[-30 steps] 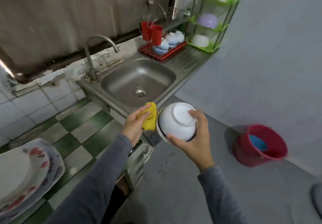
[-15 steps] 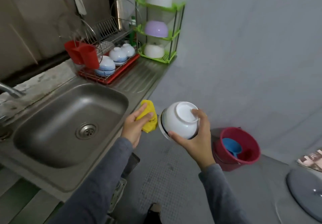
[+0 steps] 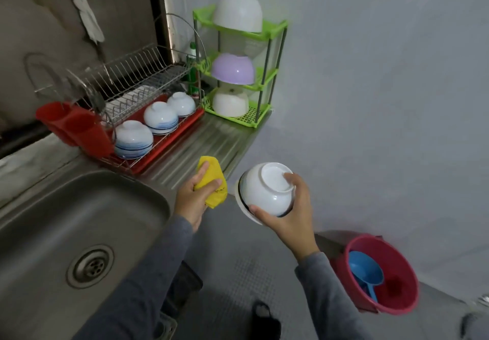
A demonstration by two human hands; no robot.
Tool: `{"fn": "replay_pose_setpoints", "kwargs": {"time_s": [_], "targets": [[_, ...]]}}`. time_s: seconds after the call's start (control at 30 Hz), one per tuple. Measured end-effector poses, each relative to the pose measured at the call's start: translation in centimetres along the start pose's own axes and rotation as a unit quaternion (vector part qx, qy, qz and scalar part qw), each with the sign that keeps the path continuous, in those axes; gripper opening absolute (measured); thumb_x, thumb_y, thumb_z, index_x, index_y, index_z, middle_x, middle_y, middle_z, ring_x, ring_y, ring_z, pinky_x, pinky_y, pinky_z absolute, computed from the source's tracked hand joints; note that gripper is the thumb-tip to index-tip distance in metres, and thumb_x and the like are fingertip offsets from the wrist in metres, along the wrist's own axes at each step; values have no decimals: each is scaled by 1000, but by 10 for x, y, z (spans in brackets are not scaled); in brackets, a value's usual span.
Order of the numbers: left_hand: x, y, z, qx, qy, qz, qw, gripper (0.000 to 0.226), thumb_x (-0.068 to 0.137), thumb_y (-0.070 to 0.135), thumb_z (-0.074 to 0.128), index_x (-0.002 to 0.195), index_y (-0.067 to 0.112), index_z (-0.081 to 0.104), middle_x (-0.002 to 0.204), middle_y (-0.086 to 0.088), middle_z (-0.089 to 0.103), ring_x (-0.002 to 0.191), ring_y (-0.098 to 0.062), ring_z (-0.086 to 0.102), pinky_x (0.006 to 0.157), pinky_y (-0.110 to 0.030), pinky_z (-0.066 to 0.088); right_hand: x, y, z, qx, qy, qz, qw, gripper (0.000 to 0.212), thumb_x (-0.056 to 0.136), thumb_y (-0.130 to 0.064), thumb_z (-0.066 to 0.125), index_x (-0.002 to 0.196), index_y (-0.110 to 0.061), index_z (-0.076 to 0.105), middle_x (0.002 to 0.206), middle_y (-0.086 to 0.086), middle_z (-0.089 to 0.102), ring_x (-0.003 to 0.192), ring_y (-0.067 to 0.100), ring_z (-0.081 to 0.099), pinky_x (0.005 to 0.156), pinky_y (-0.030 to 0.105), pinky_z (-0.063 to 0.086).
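Observation:
My right hand (image 3: 291, 216) grips a white bowl (image 3: 266, 190) with a dark rim line, turned so its foot faces me, just off the right end of the steel counter. My left hand (image 3: 191, 198) holds a bunched yellow cloth (image 3: 213, 181) beside the bowl, a small gap between them. Three upside-down white and blue bowls (image 3: 133, 134) sit in a wire dish rack (image 3: 127, 80) on a red tray (image 3: 169, 141) at the back of the counter.
A steel sink (image 3: 53, 233) with a drain fills the lower left. A green corner shelf (image 3: 264, 80) holds a white, a purple and another white bowl. A red cutlery holder (image 3: 76, 126) hangs on the rack. On the floor stands a red bucket (image 3: 397, 300) with a blue scoop.
The view has swung right and closer to the counter, so the rack and shelf are nearer. Both hands keep their hold on the cloth and the bowl, close together.

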State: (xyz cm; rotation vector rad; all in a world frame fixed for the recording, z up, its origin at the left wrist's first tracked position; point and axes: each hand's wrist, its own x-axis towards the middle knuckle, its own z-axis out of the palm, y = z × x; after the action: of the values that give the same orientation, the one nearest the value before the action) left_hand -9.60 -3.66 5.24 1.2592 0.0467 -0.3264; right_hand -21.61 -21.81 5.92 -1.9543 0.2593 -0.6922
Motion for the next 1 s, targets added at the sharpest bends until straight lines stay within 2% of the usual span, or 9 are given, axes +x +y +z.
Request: {"fn": "replay_pose_setpoints", "kwargs": {"time_s": [0.1,0.17,0.3,0.43,0.6,0.8,0.93,1.0], "targets": [[35,-2,7,-8,39,11,999,61,86,-1,71,141,19,54,139,-2,58,121,-16,60,105,-46,48,44,25,10,7,-23,-2,1000,87,58,-48,91,128,-32,43,136,-8,44,131,11,42,109,36,40],[57,0,13,-3,57,21,998,60,86,-1,71,140,19,55,138,-2,59,121,-16,60,104,-44,50,76,39,16,8,-41,-14,999,87,58,-49,91,128,-36,42,135,-9,43,130,11,43,109,37,40],[106,9,28,-6,92,38,995,61,85,3,72,140,23,55,134,1,61,113,-10,62,89,-30,55,142,58,26,17,-77,-32,996,86,58,-52,91,126,-44,39,135,-12,43,129,11,44,107,40,43],[151,33,51,5,131,64,989,60,84,5,74,137,27,57,141,1,56,123,-18,57,102,-42,50,209,61,31,35,-98,-71,992,88,59,-44,95,128,-41,40,136,-9,43,130,12,44,108,39,42],[200,83,74,-23,134,116,984,57,83,5,75,132,32,60,135,1,61,119,-19,62,100,-42,52,291,28,36,75,-101,-139,982,89,59,-47,93,131,-38,41,142,-3,42,136,19,42,110,48,41],[240,154,100,-14,128,193,973,62,85,5,74,140,24,54,132,4,60,109,-11,64,81,-23,57,362,-33,42,96,-68,-211,970,90,59,-42,94,131,-38,40,144,0,42,138,22,40,109,50,41],[269,194,107,-15,111,223,968,62,84,6,76,140,26,55,133,-3,62,113,-19,65,86,-31,58,397,-65,47,89,-25,-253,963,91,61,-41,94,132,-36,38,143,4,41,139,24,38,111,50,38],[284,213,112,-14,107,236,966,63,85,5,75,140,26,55,130,-3,64,111,-17,66,87,-33,58,414,-76,50,90,-7,-263,961,90,62,-40,94,133,-31,39,142,5,41,138,23,38,112,48,37]]}}
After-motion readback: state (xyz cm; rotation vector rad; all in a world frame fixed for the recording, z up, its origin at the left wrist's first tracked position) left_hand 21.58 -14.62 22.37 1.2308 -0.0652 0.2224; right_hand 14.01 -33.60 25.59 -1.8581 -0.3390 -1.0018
